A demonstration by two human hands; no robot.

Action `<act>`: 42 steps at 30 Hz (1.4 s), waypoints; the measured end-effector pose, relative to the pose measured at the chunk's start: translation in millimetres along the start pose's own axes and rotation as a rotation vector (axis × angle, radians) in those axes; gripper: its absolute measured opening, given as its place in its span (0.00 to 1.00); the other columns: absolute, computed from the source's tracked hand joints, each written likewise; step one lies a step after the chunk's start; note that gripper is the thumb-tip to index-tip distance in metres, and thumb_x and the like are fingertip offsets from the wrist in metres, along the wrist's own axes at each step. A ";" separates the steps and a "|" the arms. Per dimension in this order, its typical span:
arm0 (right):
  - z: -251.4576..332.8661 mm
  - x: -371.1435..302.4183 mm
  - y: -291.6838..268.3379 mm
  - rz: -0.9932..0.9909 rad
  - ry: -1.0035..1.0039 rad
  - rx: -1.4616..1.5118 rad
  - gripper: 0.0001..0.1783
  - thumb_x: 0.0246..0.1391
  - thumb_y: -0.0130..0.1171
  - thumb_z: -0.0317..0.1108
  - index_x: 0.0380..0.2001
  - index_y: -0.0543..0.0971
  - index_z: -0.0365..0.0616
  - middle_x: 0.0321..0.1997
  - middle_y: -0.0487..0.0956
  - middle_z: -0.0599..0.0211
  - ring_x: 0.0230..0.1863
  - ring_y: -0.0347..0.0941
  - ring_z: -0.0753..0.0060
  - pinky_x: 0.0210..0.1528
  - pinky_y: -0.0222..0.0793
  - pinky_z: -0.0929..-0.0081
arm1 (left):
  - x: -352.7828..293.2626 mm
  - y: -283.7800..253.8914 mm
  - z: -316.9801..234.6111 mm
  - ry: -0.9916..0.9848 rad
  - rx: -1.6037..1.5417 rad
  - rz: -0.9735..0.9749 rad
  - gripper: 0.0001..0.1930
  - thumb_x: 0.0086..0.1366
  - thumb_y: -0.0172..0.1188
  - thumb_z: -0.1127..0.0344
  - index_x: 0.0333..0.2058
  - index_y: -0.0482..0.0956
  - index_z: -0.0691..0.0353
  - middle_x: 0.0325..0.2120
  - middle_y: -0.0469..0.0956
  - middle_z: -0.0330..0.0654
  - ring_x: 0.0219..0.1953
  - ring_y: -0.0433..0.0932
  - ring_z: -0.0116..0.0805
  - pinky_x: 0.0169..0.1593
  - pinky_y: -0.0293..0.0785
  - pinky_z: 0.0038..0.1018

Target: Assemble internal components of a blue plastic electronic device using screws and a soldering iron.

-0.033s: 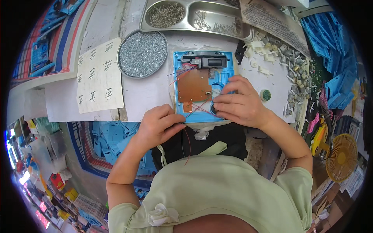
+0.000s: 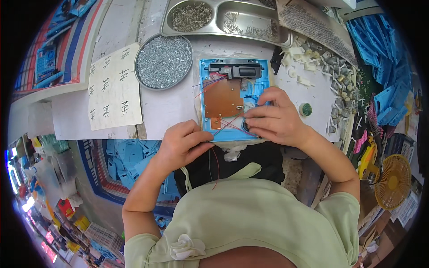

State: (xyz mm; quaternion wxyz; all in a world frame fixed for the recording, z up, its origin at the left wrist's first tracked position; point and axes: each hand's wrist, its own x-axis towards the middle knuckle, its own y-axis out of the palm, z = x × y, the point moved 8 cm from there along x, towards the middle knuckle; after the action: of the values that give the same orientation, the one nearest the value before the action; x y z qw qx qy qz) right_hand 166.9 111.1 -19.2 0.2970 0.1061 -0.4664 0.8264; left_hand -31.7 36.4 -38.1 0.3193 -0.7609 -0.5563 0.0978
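Observation:
A shallow blue plastic housing (image 2: 230, 135) lies at the table's front edge, its inside facing up. It holds a brown circuit board (image 2: 221, 99) and a black-and-grey module (image 2: 243, 72) along the far side. Thin red, dark and green wires (image 2: 228, 121) cross its near part. At the near left corner my left hand (image 2: 185, 144) is closed, thumb and forefinger pinching wires whose ends hang below. My right hand (image 2: 279, 118) bends over the right side. Its thumb and fingers close at a small round dark part (image 2: 245, 125), which they partly cover.
A round dish of screws (image 2: 164, 62) stands left of the housing, beside a marked paper sheet (image 2: 115, 89). Behind is a steel tray (image 2: 212, 32) with small metal parts. White plastic pieces and small motors (image 2: 335, 85) are heaped to the right, near a green roll (image 2: 305, 109).
The fingers of my right hand have shifted slightly over the right side of the housing. My left hand and the housing stay in place.

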 end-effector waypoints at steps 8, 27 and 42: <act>-24.1 4.4 -53.1 -0.001 0.313 -0.021 0.21 0.41 0.74 0.33 0.43 0.82 0.47 0.44 0.81 0.66 0.42 0.73 0.55 0.49 0.71 0.59 | -1.5 -2.0 -2.6 -0.014 0.071 0.025 0.13 0.50 0.75 0.69 0.36 0.83 0.57 0.23 0.73 0.39 0.25 0.75 0.43 0.27 0.70 0.37; -65.0 -61.4 -140.4 -0.232 0.875 -0.164 0.12 0.47 0.59 0.19 0.37 0.79 0.39 0.27 0.71 0.71 0.24 0.62 0.82 0.26 0.59 0.81 | 279.5 -4.8 60.2 -0.127 0.652 0.192 0.11 0.57 0.64 0.62 0.35 0.84 0.63 0.36 0.84 0.52 0.42 0.83 0.51 0.47 0.78 0.44; -6.9 -67.7 -123.6 -0.511 0.767 0.199 0.18 0.51 0.69 0.22 0.47 0.83 0.34 0.46 0.85 0.60 0.40 0.80 0.77 0.38 0.74 0.80 | 212.9 -44.1 -31.9 0.077 0.333 -0.145 0.08 0.64 0.62 0.70 0.41 0.81 0.64 0.29 0.82 0.43 0.32 0.82 0.35 0.35 0.77 0.29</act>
State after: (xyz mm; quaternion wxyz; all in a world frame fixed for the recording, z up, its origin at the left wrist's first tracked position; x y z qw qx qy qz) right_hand 294.7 138.3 33.9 0.6302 -0.0675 -0.2005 0.7470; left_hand 26.9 225.7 56.8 0.4681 -0.6588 -0.5731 0.1360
